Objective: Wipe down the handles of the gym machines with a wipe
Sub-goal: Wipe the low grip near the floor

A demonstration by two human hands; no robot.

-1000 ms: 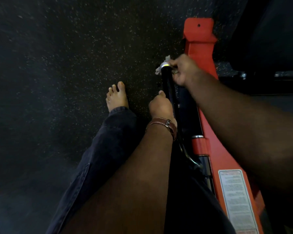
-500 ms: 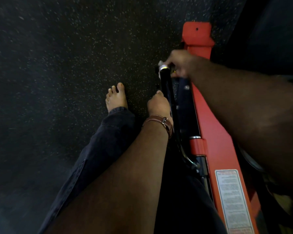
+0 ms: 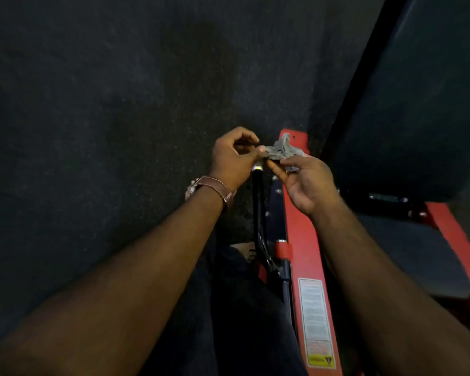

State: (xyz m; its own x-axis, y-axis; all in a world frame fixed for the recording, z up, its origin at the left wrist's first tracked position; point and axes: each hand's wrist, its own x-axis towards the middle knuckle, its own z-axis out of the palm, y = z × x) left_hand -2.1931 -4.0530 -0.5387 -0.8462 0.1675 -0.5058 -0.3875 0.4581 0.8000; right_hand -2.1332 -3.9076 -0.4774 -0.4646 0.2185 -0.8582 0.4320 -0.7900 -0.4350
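While seated low over dark trousers [image 3: 244, 308] at six o'clock, look along two bare forearms reaching up the view. Note a warning label [image 3: 316, 321] on the red machine frame [image 3: 304, 240] at five o'clock, then a black handle [image 3: 258, 202] just left of it, upright and capped by a bright metal end [image 3: 257, 168]. Find a brown watch strap [image 3: 215, 187] on the left wrist. Above the cap, see the left hand [image 3: 232, 158] pinching one end of the crumpled grey wipe [image 3: 281, 151] between thumb and forefinger, and the right hand [image 3: 307, 183], palm up, fingers curled under the rest of it. Beyond, at twelve o'clock, only speckled dark floor [image 3: 120, 90]; at two o'clock, a dark pad [image 3: 423, 109].
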